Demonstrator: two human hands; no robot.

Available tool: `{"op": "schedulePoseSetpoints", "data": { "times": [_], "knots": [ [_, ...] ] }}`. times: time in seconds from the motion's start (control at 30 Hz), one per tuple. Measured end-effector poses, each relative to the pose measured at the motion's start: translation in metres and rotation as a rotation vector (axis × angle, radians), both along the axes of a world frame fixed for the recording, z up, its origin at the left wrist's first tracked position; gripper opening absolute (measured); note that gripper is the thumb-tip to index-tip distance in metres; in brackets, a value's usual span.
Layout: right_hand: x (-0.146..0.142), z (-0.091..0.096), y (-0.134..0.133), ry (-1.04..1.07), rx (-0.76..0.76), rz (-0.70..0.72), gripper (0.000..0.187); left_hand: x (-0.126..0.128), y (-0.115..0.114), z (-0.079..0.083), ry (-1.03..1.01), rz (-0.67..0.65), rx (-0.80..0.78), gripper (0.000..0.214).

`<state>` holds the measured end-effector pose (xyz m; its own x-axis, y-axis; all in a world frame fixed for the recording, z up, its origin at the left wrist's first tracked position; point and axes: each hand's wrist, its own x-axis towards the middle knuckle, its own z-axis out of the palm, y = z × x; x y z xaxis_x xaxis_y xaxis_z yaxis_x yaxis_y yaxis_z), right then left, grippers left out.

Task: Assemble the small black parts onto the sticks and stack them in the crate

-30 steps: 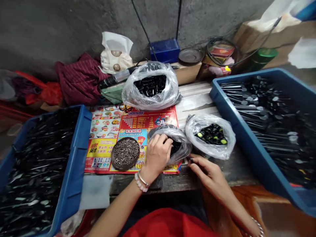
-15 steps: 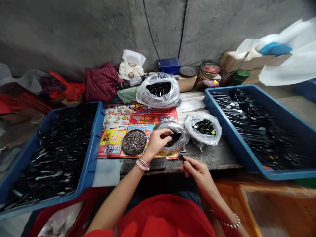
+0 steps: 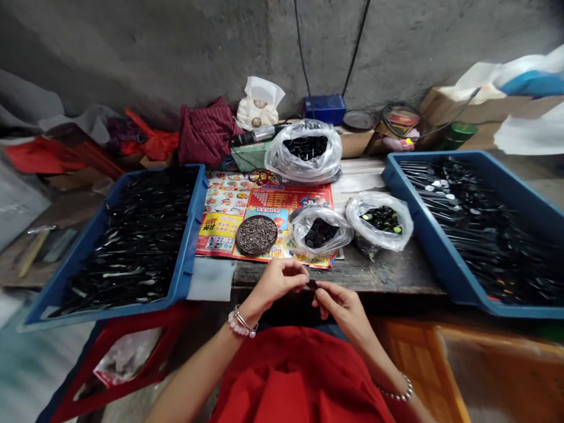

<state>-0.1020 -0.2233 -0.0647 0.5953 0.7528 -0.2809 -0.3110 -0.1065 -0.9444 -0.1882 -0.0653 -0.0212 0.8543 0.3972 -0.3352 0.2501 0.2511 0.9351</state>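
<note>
Left hand (image 3: 277, 282) off bag (image 3: 321, 232), meets right hand (image 3: 339, 308) at black piece (image 3: 312, 284).

The small dark piece (image 3: 312, 284) between the left hand (image 3: 278, 282) and right hand (image 3: 340, 305) is mostly hidden by the fingertips, so its shape cannot be made out; the black parts in the nearer plastic bag (image 3: 321, 232) are veiled by the film; the screws in the round dish (image 3: 256, 234) are too small to count; the blue crate (image 3: 423, 238) runs off the right edge; the orange crate (image 3: 409, 335) is cut off by the bottom edge; the blurred strips (image 3: 44, 249) at far left are perhaps tools.
</note>
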Motion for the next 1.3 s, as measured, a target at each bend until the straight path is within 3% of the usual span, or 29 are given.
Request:
{"op": "schedulePoseSetpoints", "data": {
  "times": [0.3,0.67,1.07,1.2,1.3],
  "knots": [
    [-0.004,0.001,-0.003,0.003,0.01,-0.022,0.047,-0.001,-0.01,-0.001,0.034,0.018,0.309,0.012],
    [0.006,0.006,-0.014,0.068,0.007,-0.059,0.044,0.018,-0.014,0.001,0.047,-0.061,0.083,0.021],
    [0.008,0.006,-0.024,0.02,-0.026,-0.052,0.047,0.024,-0.031,0.005,0.051,-0.088,0.498,0.009],
    [0.012,0.003,-0.027,-0.024,-0.034,-0.061,0.047,0.022,-0.033,0.005,0.026,-0.155,0.526,0.009],
    [0.034,0.01,-0.035,-0.138,-0.065,-0.088,0.04,0.04,-0.027,0.012,-0.058,-0.177,0.565,0.012]
  ]
}}
